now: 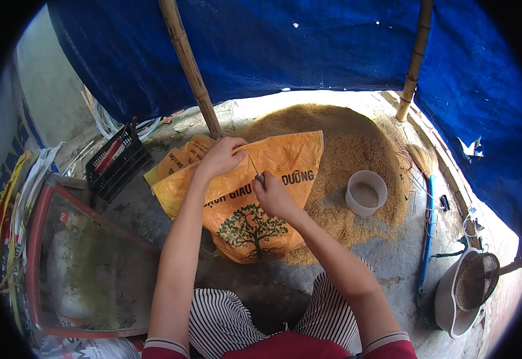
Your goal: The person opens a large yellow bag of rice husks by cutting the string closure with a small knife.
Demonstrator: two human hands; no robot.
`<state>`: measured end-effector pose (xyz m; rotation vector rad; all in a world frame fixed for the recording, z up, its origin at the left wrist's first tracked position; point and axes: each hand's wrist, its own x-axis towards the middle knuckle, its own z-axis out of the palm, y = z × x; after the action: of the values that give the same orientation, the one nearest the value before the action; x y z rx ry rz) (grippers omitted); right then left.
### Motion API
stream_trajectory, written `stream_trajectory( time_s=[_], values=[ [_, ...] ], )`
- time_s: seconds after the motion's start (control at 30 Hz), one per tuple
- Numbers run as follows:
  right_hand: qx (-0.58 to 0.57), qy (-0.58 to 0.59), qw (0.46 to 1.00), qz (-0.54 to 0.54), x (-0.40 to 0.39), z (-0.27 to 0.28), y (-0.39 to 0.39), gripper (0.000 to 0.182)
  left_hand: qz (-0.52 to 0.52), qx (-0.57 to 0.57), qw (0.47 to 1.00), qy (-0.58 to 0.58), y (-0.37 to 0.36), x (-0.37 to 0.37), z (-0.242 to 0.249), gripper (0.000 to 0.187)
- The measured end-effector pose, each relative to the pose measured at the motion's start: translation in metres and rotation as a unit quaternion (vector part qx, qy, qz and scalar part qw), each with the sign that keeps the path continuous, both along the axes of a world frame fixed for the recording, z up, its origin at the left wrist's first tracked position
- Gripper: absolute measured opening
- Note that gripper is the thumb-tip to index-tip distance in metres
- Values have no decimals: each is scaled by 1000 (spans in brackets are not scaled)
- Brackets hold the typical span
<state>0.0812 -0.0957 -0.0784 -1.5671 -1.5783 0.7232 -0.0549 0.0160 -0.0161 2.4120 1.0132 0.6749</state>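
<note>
An orange sack [225, 209] with black lettering and a green tree print lies spread out in front of me. My left hand [224, 157] is closed on the sack's upper edge. In my right hand [271, 192] is a small pointed tool [253, 167] with a dark handle, its thin tip against the sack near the top edge. The fingers are wrapped round the handle. Behind and to the right of the sack spreads a heap of tan grain [344, 131], with a white tub [366, 193] standing in it.
A black crate [117, 161] and a red-framed panel [93, 269] are at the left. Bamboo poles [190, 66] stand before a blue tarp [297, 42]. A broom [427, 221] and a basin with a sieve [464, 293] are at the right.
</note>
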Motion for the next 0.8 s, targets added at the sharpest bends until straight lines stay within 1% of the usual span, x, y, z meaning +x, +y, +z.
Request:
stream_trajectory(
  time_s=[0.03, 0.1, 0.13, 0.17, 0.2, 0.23, 0.27, 0.3, 0.33, 0.4, 0.5, 0.53, 0.57, 0.67, 0.77, 0.8],
  values=[
    [0, 0, 1000, 0, -2, 2, -4, 23, 2, -15, 1000, 17, -2, 1, 2, 24],
    [47, -157, 986, -34, -6, 8, -13, 24, 5, -31, 999, 34, -7, 4, 1, 24],
    [47, -157, 986, -34, -6, 0, -10, 24, 30, 0, 999, 23, -10, 5, -2, 24],
    [80, -174, 981, -39, -5, -10, -5, 28, 55, 32, 998, 11, -13, 5, -5, 23],
    [113, -192, 974, -44, -4, -19, -1, 33, 55, 32, 998, 11, -15, 5, -8, 23],
    [113, -192, 974, -44, 0, -5, -2, 33, 56, 57, 997, -10, -18, 4, -13, 22],
    [-55, 67, 996, 25, 5, 19, -5, 32, 56, 81, 995, -30, -20, 5, -17, 21],
    [-217, 319, 918, 92, 9, 32, -7, 31, 56, 81, 995, -30, -19, 3, -19, 21],
    [-217, 318, 918, 92, 11, 30, -7, 31, 44, 91, 994, -50, -19, 1, -19, 19],
    [-234, 382, 886, 123, 15, 23, -1, 29, 34, 103, 992, -72, -17, -3, -19, 18],
    [-260, 473, 826, 166, 18, 14, 5, 27, 26, 102, 993, -53, -21, -4, -16, 16],
    [-145, 150, 976, 68, 2, 27, -7, 28, 27, 105, 993, -53, -21, -3, -17, 16],
    [-145, 149, 976, 69, 1, 27, -6, 28, 28, 107, 992, -53, -21, -3, -18, 16],
    [-183, 249, 948, 81, 3, 26, -6, 26, 23, 112, 991, -63, -18, -3, -21, 15],
    [-221, 342, 908, 99, 5, 25, -4, 24, 28, 122, 990, -66, -18, -6, -23, 16],
    [-221, 341, 908, 100, 6, 24, -2, 24, 29, 123, 990, -66, -18, -7, -23, 16]
  ],
)
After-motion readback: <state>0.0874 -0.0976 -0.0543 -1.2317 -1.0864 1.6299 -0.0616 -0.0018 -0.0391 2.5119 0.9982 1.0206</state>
